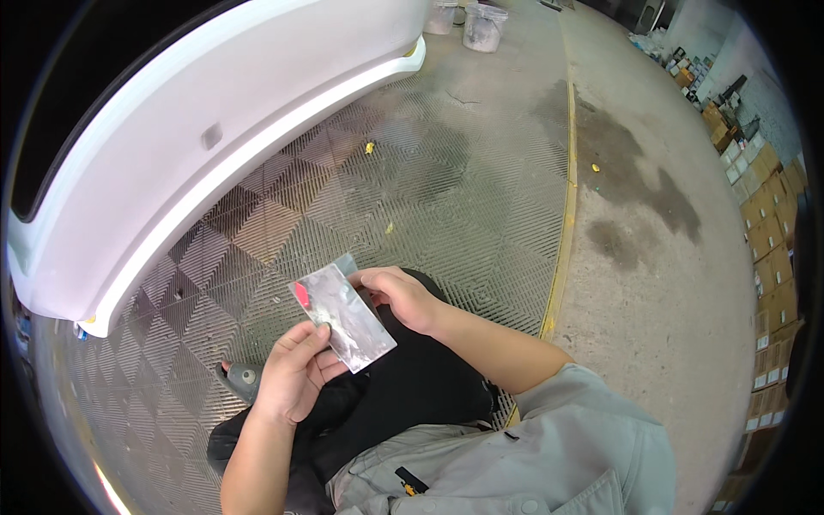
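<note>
My left hand (293, 369) pinches a flat rectangular putty board (365, 330) by its lower left edge, thumb on top. Whitish paste (329, 311) is smeared across the board's grey face, and a red dab (301, 294) sits near its upper left corner. Behind the far right edge is my right hand (402, 299), its fingers curled and partly hidden by the board. A thin, greyish translucent corner (346, 263) sticks out past the board next to those fingertips; whether the right hand grips it I cannot tell.
A white vehicle panel (172, 146) with a small grey patch (211, 136) stands at the left. Ribbed floor tiles (481, 197) end at a yellow strip (566, 215). Yellow scraps (370, 148) lie on the floor. Buckets (485, 27) stand far ahead; stacked cartons (772, 266) line the right.
</note>
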`<state>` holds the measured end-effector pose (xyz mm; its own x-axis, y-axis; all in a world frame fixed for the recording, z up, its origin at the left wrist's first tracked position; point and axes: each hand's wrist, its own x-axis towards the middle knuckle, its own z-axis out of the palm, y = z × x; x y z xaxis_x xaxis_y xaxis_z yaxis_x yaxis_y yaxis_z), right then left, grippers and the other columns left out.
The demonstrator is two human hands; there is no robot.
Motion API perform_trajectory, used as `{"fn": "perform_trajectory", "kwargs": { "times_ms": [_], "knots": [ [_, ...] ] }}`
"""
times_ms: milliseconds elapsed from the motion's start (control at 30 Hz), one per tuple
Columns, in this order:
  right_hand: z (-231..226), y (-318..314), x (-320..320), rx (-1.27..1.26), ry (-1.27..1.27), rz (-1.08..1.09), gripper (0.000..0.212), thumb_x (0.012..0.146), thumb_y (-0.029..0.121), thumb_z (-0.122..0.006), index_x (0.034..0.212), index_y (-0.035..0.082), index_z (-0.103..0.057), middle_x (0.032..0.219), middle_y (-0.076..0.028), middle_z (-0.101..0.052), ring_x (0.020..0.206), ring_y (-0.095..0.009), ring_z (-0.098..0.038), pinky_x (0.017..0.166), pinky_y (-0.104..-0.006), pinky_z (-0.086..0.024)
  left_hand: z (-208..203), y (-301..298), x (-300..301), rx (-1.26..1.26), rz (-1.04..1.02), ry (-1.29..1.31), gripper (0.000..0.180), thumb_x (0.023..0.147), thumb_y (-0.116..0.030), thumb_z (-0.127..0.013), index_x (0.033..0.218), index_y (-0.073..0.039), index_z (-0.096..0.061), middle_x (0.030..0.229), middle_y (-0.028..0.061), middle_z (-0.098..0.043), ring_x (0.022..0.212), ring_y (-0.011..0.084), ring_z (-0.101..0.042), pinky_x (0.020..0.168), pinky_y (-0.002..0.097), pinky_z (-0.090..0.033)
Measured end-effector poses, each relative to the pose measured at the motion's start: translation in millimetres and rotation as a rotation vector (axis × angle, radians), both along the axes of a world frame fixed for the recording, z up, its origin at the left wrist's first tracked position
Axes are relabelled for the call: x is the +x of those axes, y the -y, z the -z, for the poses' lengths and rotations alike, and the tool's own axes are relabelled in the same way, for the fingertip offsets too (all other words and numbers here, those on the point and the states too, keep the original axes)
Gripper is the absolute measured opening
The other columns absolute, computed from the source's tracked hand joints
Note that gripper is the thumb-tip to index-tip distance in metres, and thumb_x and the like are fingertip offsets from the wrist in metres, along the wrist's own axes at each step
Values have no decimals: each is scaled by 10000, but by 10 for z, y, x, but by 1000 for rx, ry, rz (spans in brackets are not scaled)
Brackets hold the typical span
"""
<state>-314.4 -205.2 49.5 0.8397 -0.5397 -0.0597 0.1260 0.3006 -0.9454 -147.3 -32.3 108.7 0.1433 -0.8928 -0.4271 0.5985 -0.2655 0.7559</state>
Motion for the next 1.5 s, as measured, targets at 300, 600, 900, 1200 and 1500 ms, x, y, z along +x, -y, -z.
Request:
{"fn": "perform_trajectory", "kwargs": {
  "times_ms": [300,600,900,1200,1500],
  "knots": [
    [282,410,-1001,69,214,225,500,1137,392,-461,1324,-11,-691,1091,-147,-779,873,-237,-755,793,-347,-584,-244,-107,-57,-91,-26,203,150,1089,-143,-640,947,-95,-628,741,-24,-656,582,61,-616,557,212,-561],
    [2243,783,-2703,-810,-1173,1216,471,1032,369,-653,1323,-1,-661,1339,-198,-653,1248,-339,-624,1058,-476,-489,-599,-99,448,-61,-173,327,124,1097,-186,-608,1097,-69,-651,966,8,-735,783,97,-702,681,255,-577],
    [2734,1257,-3154,-961,-1524,960,795,1071,493,-558,1672,17,-346,1753,-166,-323,1642,-357,-239,1338,-505,-186,-430,951,618,110,-38,474,140,1068,-218,-645,1094,-83,-672,895,-36,-667,664,53,-594,586,217,-510],
    [2738,2799,-3301,-952,-1571,759,879,1081,574,-512,1697,-4,-270,1787,-198,-230,1663,-352,-185,1347,-497,-160,-4,2739,447,159,208,505,103,1055,-244,-691,1005,-156,-672,870,-83,-660,646,17,-599,579,188,-530],
    [2824,2953,-3404,-883,-1511,730,825,1061,398,-551,1705,-7,-231,1795,-209,-178,1663,-389,-154,1341,-514,-149,741,4545,135,98,406,296,136,1082,-248,-671,996,-145,-654,850,-27,-722,674,75,-705,621,237,-594]
  ]
}}
